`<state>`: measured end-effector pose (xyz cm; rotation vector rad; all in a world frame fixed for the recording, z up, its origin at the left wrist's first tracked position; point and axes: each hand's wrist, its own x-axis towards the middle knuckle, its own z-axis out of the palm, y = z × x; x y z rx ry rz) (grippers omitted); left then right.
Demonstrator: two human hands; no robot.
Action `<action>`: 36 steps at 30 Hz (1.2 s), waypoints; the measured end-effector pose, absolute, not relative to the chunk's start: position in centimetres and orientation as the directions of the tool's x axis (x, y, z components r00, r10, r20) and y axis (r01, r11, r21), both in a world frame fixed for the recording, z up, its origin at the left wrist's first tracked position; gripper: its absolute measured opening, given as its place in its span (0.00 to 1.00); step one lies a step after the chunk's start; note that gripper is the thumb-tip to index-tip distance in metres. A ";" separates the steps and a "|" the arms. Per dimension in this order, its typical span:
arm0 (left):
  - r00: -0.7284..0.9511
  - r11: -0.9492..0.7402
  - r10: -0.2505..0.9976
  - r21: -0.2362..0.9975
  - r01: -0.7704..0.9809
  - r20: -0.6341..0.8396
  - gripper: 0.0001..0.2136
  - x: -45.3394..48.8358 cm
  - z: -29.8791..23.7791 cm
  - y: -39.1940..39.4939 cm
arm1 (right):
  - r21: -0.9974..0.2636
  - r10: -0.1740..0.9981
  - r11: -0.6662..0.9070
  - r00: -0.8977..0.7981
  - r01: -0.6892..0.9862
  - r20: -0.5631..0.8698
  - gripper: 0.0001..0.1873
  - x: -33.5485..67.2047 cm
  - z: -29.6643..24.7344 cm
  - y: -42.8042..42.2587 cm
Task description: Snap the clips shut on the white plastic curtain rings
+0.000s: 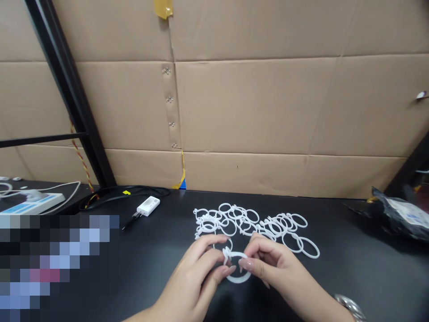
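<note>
Between my hands, just above the black table, is a white ring with a small knob-like joint on its upper left. My left hand pinches the ring near that joint with thumb and fingers. On the opposite side, my right hand grips the ring between thumb and forefinger. Right behind my hands lies a loose pile of similar white rings, several overlapping one another. More white rings spread to the right of the pile. My fingertips partly hide the held ring and one ring behind it.
A white plug adapter lies on the black table at the left. Further left is a white power strip with cables. A black plastic package rests at the right. Cardboard walls the back, beside a black metal post.
</note>
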<state>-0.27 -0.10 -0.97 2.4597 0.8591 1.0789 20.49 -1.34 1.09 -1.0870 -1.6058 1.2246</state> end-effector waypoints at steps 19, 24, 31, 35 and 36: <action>0.515 -0.857 0.509 0.347 0.382 0.690 0.12 0.2 -0.4 -0.2 | -0.983 0.851 -0.080 -0.524 -0.166 0.019 0.15 18.2 -0.8 -2.3; 0.520 -0.852 0.517 0.348 0.392 0.679 0.12 0.2 -0.5 -0.5 | -0.985 0.844 -0.079 -0.535 -0.154 0.016 0.18 17.7 -0.7 -2.7; 0.565 -0.892 0.443 0.279 0.356 0.696 0.14 0.3 -0.5 -0.5 | -1.000 0.848 0.002 -0.530 0.015 -0.006 0.22 17.5 -0.2 -2.9; 0.573 -0.891 0.443 0.269 0.366 0.689 0.14 0.4 -0.6 -0.5 | -0.995 0.874 0.002 -0.484 0.095 -0.044 0.25 17.4 0.2 -3.1; 0.576 -0.892 0.438 0.254 0.375 0.690 0.14 0.4 -0.7 -0.5 | -0.993 0.875 0.009 -0.482 0.118 -0.049 0.26 17.3 0.3 -3.1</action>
